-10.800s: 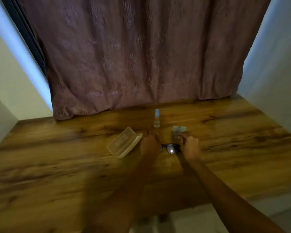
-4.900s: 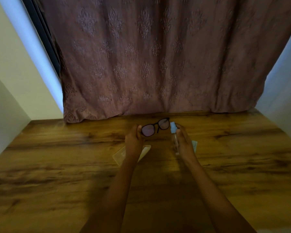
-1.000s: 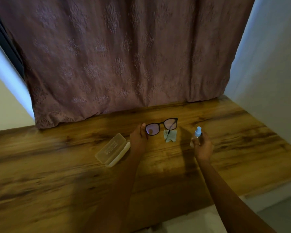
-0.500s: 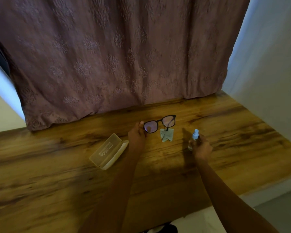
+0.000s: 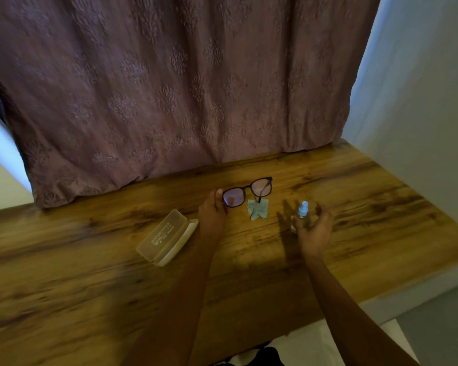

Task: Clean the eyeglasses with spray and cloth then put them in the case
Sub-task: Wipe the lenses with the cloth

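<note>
Wood-grain bench (image 5: 354, 196), mauve curtain behind. Left hand (image 5: 212, 215) grip pinches the black-framed eyeglasses (image 5: 246, 191) by one lens rim, raised near the back edge. Right hand (image 5: 313, 228) grip spread around small clear spray bottle (image 5: 302, 215). Frame light, fragile: hold rim, not lenses.

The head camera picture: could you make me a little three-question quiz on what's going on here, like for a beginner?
1. True or false: the eyeglasses are inside the case.
2. Which hand holds the eyeglasses? A) left hand B) right hand C) neither
3. Fill in: the cloth lies on the table between the left hand and the ______.

Key
1. False: they are held up above the table, and the case lies open to the left.
2. A: it grips one end of the frame.
3. Spray bottle, standing at the right hand's open fingers.
</note>
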